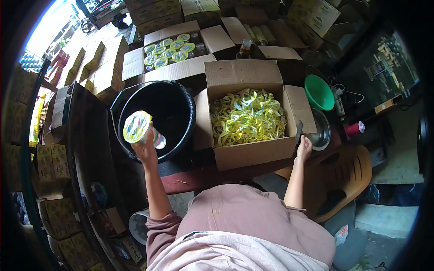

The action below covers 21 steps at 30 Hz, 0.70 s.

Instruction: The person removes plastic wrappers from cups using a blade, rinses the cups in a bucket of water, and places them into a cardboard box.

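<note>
My left hand (pixel 147 149) is wrapped round a sealed plastic cup (pixel 137 127), holding it over the near side of a black bucket (pixel 190 113). The cup has a printed yellow-green film lid turned up towards me, and its clear lower part shows past my fingers. On the other side, my right hand (pixel 305 148) grips what looks like a knife (pixel 299 131), its dark flat blade pointing up beside the right flap of a cardboard box (pixel 244 153). A heap of yellow-green printed film strips (pixel 248 117) fills that box.
Behind the bucket, an open carton (pixel 181 67) holds several lidded cups. A green bowl (pixel 319 92) and a metal bowl (pixel 322 131) stand right of the strip box. An orange-brown plastic chair (pixel 348 176) is at the right. Stacked cartons (pixel 54 167) line the left.
</note>
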Motion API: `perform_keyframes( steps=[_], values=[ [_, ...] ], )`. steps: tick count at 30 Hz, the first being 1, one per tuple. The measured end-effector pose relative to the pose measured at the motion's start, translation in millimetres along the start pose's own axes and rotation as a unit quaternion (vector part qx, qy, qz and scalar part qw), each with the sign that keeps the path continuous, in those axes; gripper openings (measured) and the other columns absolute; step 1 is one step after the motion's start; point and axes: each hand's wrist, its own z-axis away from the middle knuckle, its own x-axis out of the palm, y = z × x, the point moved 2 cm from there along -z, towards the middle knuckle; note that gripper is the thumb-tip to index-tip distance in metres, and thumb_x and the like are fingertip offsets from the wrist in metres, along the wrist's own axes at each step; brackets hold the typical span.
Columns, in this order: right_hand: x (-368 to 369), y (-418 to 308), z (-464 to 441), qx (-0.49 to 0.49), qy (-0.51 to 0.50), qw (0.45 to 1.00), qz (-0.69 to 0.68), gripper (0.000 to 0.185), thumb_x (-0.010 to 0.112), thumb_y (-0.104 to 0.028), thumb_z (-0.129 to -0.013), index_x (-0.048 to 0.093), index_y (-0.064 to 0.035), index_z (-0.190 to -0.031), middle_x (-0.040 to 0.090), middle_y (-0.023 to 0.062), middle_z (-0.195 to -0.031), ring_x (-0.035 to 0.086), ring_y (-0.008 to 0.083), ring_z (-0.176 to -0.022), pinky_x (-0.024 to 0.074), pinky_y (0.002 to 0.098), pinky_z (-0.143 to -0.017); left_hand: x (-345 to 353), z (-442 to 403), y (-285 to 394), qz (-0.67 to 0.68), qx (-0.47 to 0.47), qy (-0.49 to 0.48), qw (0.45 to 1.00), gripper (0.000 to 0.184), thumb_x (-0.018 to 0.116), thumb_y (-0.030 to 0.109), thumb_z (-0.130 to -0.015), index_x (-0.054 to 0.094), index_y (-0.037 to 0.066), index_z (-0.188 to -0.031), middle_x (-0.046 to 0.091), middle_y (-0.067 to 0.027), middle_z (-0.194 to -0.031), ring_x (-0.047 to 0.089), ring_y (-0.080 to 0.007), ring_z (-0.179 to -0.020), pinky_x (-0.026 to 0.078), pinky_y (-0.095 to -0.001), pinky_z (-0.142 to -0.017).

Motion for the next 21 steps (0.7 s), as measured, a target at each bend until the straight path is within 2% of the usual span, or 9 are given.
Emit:
perform_keyframes(
  steps=[1, 5, 7, 9, 12, 16, 17, 19, 21],
  values=[
    [3, 9, -5, 0.021, -0.014, 1.0, 0.011, 0.042, 0.069, -0.023, -0.075, 0.053, -0.0004, -0.107, 0.062, 0.0086, -0.087, 0.058, 0.0152, -0.074, 0.0458, 0.0285, -0.069, -3, -4, -11, -0.064, 0.013, -0.002, 0.998, 0.04, 0.064, 0.008, -0.077, 0.049, -0.003, -0.112, 0.059, -0.0108, -0.103, 0.056, -0.0162, -0.095, 0.04, -0.03, -0.088],
    [9, 28, -18, -0.036, -0.049, 0.997, 0.053, 0.047, 0.074, -0.017, -0.068, 0.054, -0.0004, -0.107, 0.064, 0.0098, -0.085, 0.058, 0.0158, -0.072, 0.0468, 0.0283, -0.068, -1, -6, -41, -0.025, -0.007, -0.024, 0.999, 0.041, 0.066, 0.006, -0.074, 0.049, -0.002, -0.11, 0.056, -0.0084, -0.106, 0.053, -0.0145, -0.099, 0.039, -0.0282, -0.088],
    [7, 22, -19, -0.016, -0.055, 0.998, 0.028, 0.045, 0.073, -0.008, -0.067, 0.054, 0.0018, -0.107, 0.064, 0.0102, -0.083, 0.059, 0.0155, -0.073, 0.0471, 0.0269, -0.068, 4, -6, -35, -0.026, 0.005, -0.033, 0.999, 0.039, 0.065, 0.006, -0.075, 0.05, -0.001, -0.11, 0.056, -0.0079, -0.105, 0.054, -0.0146, -0.098, 0.04, -0.0274, -0.087],
    [6, 29, -28, 0.02, -0.074, 0.995, -0.071, 0.042, 0.069, -0.002, -0.07, 0.053, 0.0044, -0.108, 0.063, 0.0106, -0.084, 0.058, 0.0145, -0.074, 0.047, 0.0253, -0.069, 5, -6, -26, -0.072, -0.006, -0.047, 0.996, 0.031, 0.064, 0.002, -0.074, 0.056, -0.002, -0.103, 0.061, -0.0069, -0.098, 0.057, -0.0134, -0.091, 0.043, -0.0265, -0.082],
    [7, 8, -24, 0.03, -0.06, 0.986, -0.152, 0.04, 0.064, 0.004, -0.073, 0.052, 0.0052, -0.111, 0.062, 0.0095, -0.09, 0.058, 0.0132, -0.081, 0.0458, 0.0238, -0.073, 7, -5, -27, -0.014, -0.05, -0.043, 0.998, 0.031, 0.065, -0.001, -0.071, 0.057, -0.001, -0.1, 0.062, -0.0066, -0.095, 0.058, -0.0132, -0.089, 0.044, -0.0254, -0.08],
    [42, -67, 36, 0.132, -0.213, 0.929, -0.273, 0.031, 0.061, -0.003, -0.079, 0.057, -0.0048, -0.109, 0.06, -0.0004, -0.094, 0.052, 0.0026, -0.073, 0.0304, 0.0161, -0.052, 8, -6, -33, 0.015, -0.022, -0.032, 0.999, 0.054, 0.068, -0.003, -0.066, 0.034, 0.005, -0.109, 0.052, -0.0062, -0.098, 0.055, -0.0118, -0.087, 0.046, -0.025, -0.077],
    [58, -76, 50, 0.134, -0.268, 0.914, -0.273, 0.03, 0.061, -0.002, -0.078, 0.058, -0.0054, -0.108, 0.06, -0.0005, -0.093, 0.052, 0.0033, -0.073, 0.0316, 0.0158, -0.053, 10, -5, -27, 0.059, -0.057, -0.032, 0.996, 0.055, 0.067, -0.005, -0.066, 0.034, 0.006, -0.109, 0.053, -0.0067, -0.098, 0.055, -0.013, -0.089, 0.045, -0.0254, -0.081],
    [93, -103, 86, 0.087, -0.345, 0.896, -0.267, 0.028, 0.061, 0.0, -0.076, 0.059, -0.0047, -0.104, 0.06, 0.0003, -0.091, 0.052, 0.0039, -0.075, 0.0328, 0.0156, -0.056, 11, -5, -29, 0.06, -0.001, -0.041, 0.997, 0.05, 0.065, -0.005, -0.069, 0.038, 0.005, -0.111, 0.055, -0.0057, -0.098, 0.056, -0.011, -0.089, 0.046, -0.0238, -0.078],
    [124, -133, 128, 0.098, -0.454, 0.837, -0.288, 0.034, 0.062, 0.003, -0.074, 0.058, -0.0063, -0.106, 0.061, 0.0024, -0.091, 0.054, 0.0069, -0.076, 0.0369, 0.0168, -0.06, 13, -5, -24, 0.044, -0.029, -0.051, 0.997, 0.049, 0.066, -0.004, -0.067, 0.042, 0.003, -0.109, 0.056, -0.0055, -0.096, 0.056, -0.0112, -0.088, 0.046, -0.0246, -0.078]
  ],
)
